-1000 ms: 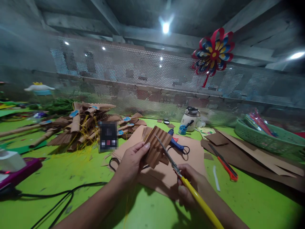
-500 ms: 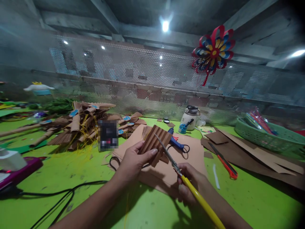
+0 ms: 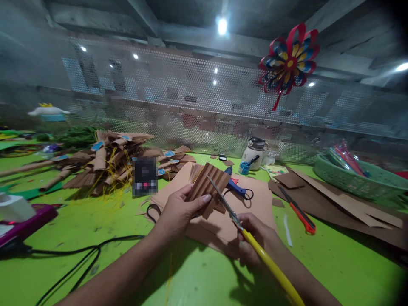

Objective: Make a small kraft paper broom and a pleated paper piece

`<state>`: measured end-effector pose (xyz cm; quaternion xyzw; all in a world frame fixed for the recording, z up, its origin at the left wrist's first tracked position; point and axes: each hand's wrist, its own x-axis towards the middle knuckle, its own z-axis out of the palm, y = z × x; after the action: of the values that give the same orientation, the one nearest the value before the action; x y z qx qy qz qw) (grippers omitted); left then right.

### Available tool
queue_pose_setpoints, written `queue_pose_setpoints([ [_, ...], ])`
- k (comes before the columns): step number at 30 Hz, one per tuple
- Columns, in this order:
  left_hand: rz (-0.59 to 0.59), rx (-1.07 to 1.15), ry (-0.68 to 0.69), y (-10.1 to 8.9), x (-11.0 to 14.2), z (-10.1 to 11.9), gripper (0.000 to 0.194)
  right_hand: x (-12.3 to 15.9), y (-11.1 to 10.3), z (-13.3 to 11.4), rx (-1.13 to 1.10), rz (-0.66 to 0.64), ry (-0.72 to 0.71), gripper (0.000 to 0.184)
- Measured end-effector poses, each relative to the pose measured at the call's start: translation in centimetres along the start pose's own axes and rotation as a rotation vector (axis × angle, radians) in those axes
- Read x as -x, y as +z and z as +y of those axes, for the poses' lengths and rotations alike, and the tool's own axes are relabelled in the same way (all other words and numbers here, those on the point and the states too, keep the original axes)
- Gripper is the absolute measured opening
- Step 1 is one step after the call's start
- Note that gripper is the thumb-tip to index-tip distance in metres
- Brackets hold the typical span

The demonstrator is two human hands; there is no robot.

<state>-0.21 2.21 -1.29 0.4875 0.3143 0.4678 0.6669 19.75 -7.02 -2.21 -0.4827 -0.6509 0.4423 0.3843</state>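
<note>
My left hand (image 3: 180,208) is closed on a piece of folded brown paper (image 3: 204,187) with light and dark stripes, its thumb pressed on the front. In my right hand (image 3: 255,238) is a pair of scissors (image 3: 264,259) with long yellow handles. The blades point up and left, and their tip lies over the striped paper; whether they touch it I cannot tell. Under both hands lies a stack of tan paper sheets (image 3: 255,199). A blue glue gun (image 3: 237,187) rests on the stack, just behind the scissors.
Paper brooms (image 3: 102,161) with yellow strings are piled at left. Nearer stands a purple power strip (image 3: 35,223) with a black cable (image 3: 92,246). At right are a red cutter knife (image 3: 302,216), dark card sheets (image 3: 344,208) and a green basket (image 3: 360,178). A bottle (image 3: 254,153) stands behind.
The view has tilted down slightly relative to the hanging flower. Both hands keep nearly the same pose, with the scissors still over the striped paper.
</note>
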Motion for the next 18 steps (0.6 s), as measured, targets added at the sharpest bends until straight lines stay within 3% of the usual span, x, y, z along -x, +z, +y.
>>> queue_pose_setpoints([
  [4,0.009,0.024,0.002,0.2,0.0,0.1,0.044,-0.1,-0.1,0.6,-0.021,-0.036,0.021,0.036],
  [18,0.044,0.135,0.014,0.5,0.0,0.3,0.035,-0.3,0.4,1.1,0.05,0.054,-0.03,0.05],
])
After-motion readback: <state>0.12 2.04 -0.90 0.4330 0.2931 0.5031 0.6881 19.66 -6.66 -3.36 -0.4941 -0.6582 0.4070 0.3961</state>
